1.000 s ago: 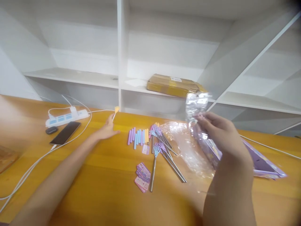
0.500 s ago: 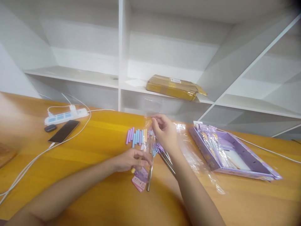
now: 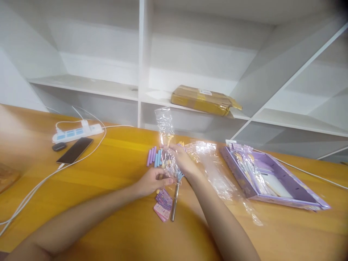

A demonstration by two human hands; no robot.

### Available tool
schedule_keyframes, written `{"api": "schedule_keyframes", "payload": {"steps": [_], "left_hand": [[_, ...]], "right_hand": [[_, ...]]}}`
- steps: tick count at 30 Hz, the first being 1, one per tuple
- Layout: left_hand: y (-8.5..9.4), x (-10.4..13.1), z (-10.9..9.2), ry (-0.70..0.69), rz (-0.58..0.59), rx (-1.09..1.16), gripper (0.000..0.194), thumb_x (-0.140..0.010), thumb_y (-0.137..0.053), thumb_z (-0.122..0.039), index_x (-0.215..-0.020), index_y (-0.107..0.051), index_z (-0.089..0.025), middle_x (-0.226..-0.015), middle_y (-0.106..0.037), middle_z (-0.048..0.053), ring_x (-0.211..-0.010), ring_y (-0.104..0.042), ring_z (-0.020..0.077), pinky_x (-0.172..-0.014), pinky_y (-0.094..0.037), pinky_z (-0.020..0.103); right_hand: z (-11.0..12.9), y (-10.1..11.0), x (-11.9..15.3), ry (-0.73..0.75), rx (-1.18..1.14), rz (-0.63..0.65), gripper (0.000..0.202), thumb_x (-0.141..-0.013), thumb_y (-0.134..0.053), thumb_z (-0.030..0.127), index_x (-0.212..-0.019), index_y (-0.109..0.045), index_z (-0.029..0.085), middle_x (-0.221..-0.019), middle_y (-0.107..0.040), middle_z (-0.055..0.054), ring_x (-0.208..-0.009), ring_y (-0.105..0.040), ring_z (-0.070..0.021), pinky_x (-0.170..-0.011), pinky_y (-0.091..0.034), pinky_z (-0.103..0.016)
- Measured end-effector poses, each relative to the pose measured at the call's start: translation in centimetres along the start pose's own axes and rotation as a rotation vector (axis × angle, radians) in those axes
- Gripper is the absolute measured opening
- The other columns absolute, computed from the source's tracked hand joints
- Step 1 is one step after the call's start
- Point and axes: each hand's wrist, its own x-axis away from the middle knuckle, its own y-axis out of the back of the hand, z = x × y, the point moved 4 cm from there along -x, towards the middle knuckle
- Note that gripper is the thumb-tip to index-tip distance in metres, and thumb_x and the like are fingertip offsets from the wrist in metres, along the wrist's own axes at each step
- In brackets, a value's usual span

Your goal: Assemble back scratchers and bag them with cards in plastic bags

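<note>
Head camera: left hand curls round a yellow back scratcher. Right hand pinches a clear bag, left of the purple tray.

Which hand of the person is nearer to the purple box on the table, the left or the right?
Right. The right hand is left of the purple box, with clear plastic between them. The left hand is farther left.
</note>
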Motion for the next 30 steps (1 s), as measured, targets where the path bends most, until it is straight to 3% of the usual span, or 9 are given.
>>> {"api": "schedule_keyframes", "payload": {"steps": [2, 5, 7, 9, 13, 19, 27, 30], "left_hand": [[0.3, -0.2, -0.3, -0.071, -0.031, -0.092, 0.044, -0.083, -0.082, -0.062, -0.089, -0.082, -0.018, -0.086, -0.070, 0.005, -0.081, -0.064, 0.0184, -0.074, -0.051, 0.029], [1.2, -0.6, -1.2, -0.127, -0.094, -0.071, 0.041, -0.081, -0.085, -0.059, -0.087, -0.084, -0.019, -0.110, -0.074, 0.010, -0.105, -0.069, 0.0250, -0.096, -0.054, 0.036], [2.1, -0.8, -2.1, -0.119, -0.117, 0.000, 0.042, -0.080, -0.086, -0.059, -0.090, -0.083, -0.018, -0.111, -0.077, 0.011, -0.105, -0.072, 0.0255, -0.098, -0.055, 0.038], [3.1, -0.8, -3.3, -0.121, -0.153, 0.043, 0.043, -0.080, -0.087, -0.058, -0.092, -0.082, -0.018, -0.104, -0.080, 0.010, -0.098, -0.074, 0.0238, -0.095, -0.056, 0.037], [5.2, -0.2, -5.8, -0.174, -0.239, 0.115, 0.042, -0.081, -0.087, -0.057, -0.090, -0.078, -0.016, -0.082, -0.079, 0.007, -0.073, -0.073, 0.0186, -0.070, -0.056, 0.031], [6.9, 0.6, -8.3, -0.280, -0.358, 0.151, 0.037, -0.084, -0.087, -0.050, -0.082, -0.074, -0.016, -0.076, -0.074, 0.006, -0.067, -0.071, 0.0182, -0.058, -0.057, 0.030], [6.4, 1.0, -8.3, -0.306, -0.437, 0.276, 0.036, -0.084, -0.088, -0.050, -0.083, -0.076, -0.017, -0.083, -0.077, 0.006, -0.069, -0.070, 0.0161, -0.058, -0.056, 0.027], [5.8, 1.4, -8.4, -0.341, -0.473, 0.291, 0.033, -0.088, -0.084, -0.051, -0.085, -0.077, -0.018, -0.092, -0.079, 0.006, -0.068, -0.068, 0.0149, -0.058, -0.055, 0.028]], "right_hand": [[0.2, 0.6, -0.4, 0.097, -0.130, -0.196, 0.056, -0.091, -0.064, 0.074, -0.112, -0.072, 0.022, -0.070, -0.058, 0.002, -0.067, -0.056, -0.0173, -0.064, -0.048, -0.031], [0.6, 3.5, -0.6, 0.216, -0.326, -0.440, 0.051, -0.093, -0.064, 0.073, -0.111, -0.066, 0.025, -0.062, -0.031, 0.009, -0.051, -0.031, -0.0113, -0.048, -0.031, -0.024], [1.4, 5.7, -0.3, 0.284, -0.363, -0.496, 0.044, -0.095, -0.065, 0.069, -0.109, -0.063, 0.027, -0.063, -0.022, 0.011, -0.048, -0.018, -0.0099, -0.044, -0.020, -0.023], [2.5, 7.4, 0.6, 0.326, -0.317, -0.495, 0.039, -0.097, -0.063, 0.067, -0.109, -0.062, 0.030, -0.065, -0.020, 0.010, -0.048, -0.013, -0.0100, -0.044, -0.015, -0.023], [4.9, 7.2, 3.2, 0.288, -0.094, -0.351, 0.036, -0.101, -0.060, 0.064, -0.114, -0.064, 0.031, -0.067, -0.028, 0.007, -0.050, -0.021, -0.0118, -0.046, -0.017, -0.026], [7.6, 3.6, 6.3, 0.251, 0.255, -0.134, 0.042, -0.111, -0.048, 0.057, -0.084, -0.053, 0.025, -0.071, -0.045, 0.002, -0.060, -0.040, -0.0136, -0.057, -0.035, -0.030], [8.7, 0.9, 8.4, 0.188, 0.495, 0.209, 0.040, -0.113, -0.043, 0.050, -0.082, -0.050, 0.025, -0.074, -0.052, 0.001, -0.066, -0.047, -0.0157, -0.063, -0.038, -0.030], [8.7, -0.2, 8.5, 0.175, 0.483, 0.233, 0.040, -0.113, -0.044, 0.048, -0.082, -0.055, 0.025, -0.076, -0.056, 0.001, -0.070, -0.049, -0.0160, -0.066, -0.039, -0.030]]}}
